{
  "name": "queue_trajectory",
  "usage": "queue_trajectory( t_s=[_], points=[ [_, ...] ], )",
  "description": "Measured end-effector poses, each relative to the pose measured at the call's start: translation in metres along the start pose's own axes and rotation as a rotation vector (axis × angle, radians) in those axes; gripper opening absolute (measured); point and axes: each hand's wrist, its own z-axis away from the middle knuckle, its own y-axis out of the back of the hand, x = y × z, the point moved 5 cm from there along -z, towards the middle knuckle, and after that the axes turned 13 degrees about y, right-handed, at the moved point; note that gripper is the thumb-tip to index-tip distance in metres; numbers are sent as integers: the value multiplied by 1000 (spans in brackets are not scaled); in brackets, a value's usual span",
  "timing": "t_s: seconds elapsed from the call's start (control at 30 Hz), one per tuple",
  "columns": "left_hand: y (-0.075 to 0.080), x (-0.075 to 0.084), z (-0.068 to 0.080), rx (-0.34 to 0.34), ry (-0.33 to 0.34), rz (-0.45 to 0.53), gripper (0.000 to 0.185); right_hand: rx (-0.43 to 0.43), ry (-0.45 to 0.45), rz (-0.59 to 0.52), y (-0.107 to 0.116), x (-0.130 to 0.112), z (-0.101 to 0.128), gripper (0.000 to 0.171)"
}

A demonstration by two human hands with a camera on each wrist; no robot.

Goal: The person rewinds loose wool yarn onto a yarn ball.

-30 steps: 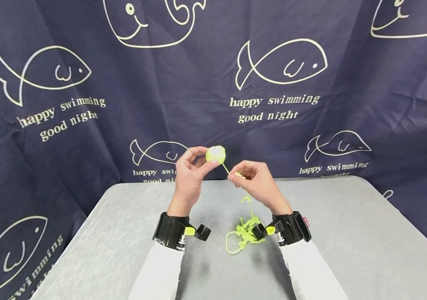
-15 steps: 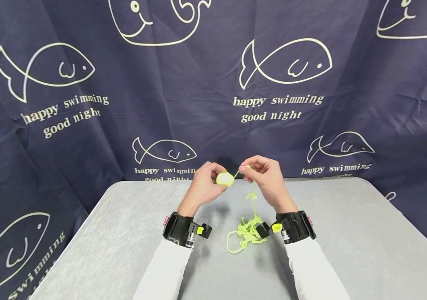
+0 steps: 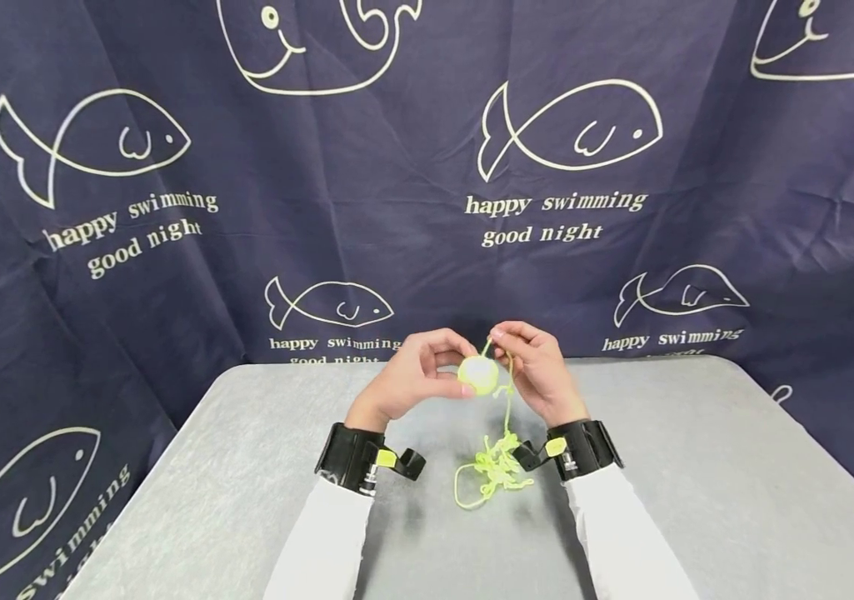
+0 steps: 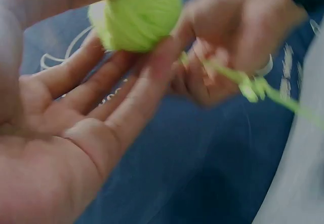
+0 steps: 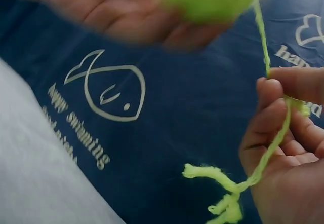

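Small lime-green yarn ball (image 3: pixel 478 374) held above the far middle of the grey table (image 3: pixel 696 467), at about 12 o'clock from the loose yarn pile (image 3: pixel 497 467) lying on the tabletop between the two wrists. Left hand (image 3: pixel 415 379) grasping the ball at the fingertips, thumb on one side and fingers on the other, as the left wrist view shows despite the blur. Right hand (image 3: pixel 539 371), at 3 o'clock of the ball and almost touching it, pinching the yarn strand (image 3: pixel 507 400) between thumb and forefinger, with the strand running up to the ball and down to the pile; same pinch visible in the right wrist view, strand crossing the curled fingers (image 5: pixel 276 127). Judged very light, soft and squashy, likely to deform or loosen under a hard squeeze, so best taken across its widest part with gentle fingertip pressure. Strand limp and fuzzy, not slippery, apt to snag or tangle in the pile; best held close to the ball under light tension. Nothing fragile here. Black wrist bands (image 3: pixel 352 460) on both forearms over white sleeves, with small yellow tags too small to read. Navy backdrop cloth (image 3: pixel 172 125) behind the table, printed with white fish outlines and the words "happy swimming good night", repeated several times.
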Motion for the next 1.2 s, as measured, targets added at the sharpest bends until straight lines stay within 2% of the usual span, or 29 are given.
queue_trajectory(
  t_s=[0.07,0.2,0.3,0.37,0.43,0.53,0.6,0.7,0.77,0.83,0.93,1.0,1.07,1.13,1.2],
  points=[
    [5,4,2,53,-60,146,33,-57,10,105,-5,3,1,24],
    [18,7,6,270,-132,396,35,-182,45,360,-17,8,4,3],
    [28,4,7,472,-163,481,34,-272,121,580,-30,9,7,14],
    [33,1,8,606,-177,454,33,-324,192,721,-38,7,10,9],
    [38,-3,9,737,-166,358,32,-375,258,841,-47,3,14,4],
    [43,-7,11,873,-114,109,36,-431,323,943,-57,-5,18,8],
    [43,-8,12,900,-79,-74,39,-454,342,955,-60,-12,20,10],
    [42,-11,11,870,-26,-304,39,-453,346,922,-58,-21,19,7],
    [40,-13,10,835,17,-432,36,-433,325,852,-53,-25,17,4],
    [39,-16,9,791,78,-531,34,-389,291,738,-47,-29,15,4],
    [37,-19,7,697,165,-627,34,-300,220,486,-37,-33,12,8],
    [34,-20,6,605,214,-647,35,-232,176,302,-33,-34,10,16],
    [30,-20,5,480,233,-642,34,-172,130,133,-28,-32,7,23],
    [24,-18,5,322,230,-607,34,-112,86,-14,-24,-30,5,27],
    [16,-15,6,147,220,-530,34,-52,42,-131,-19,-27,3,30]
  ],
)
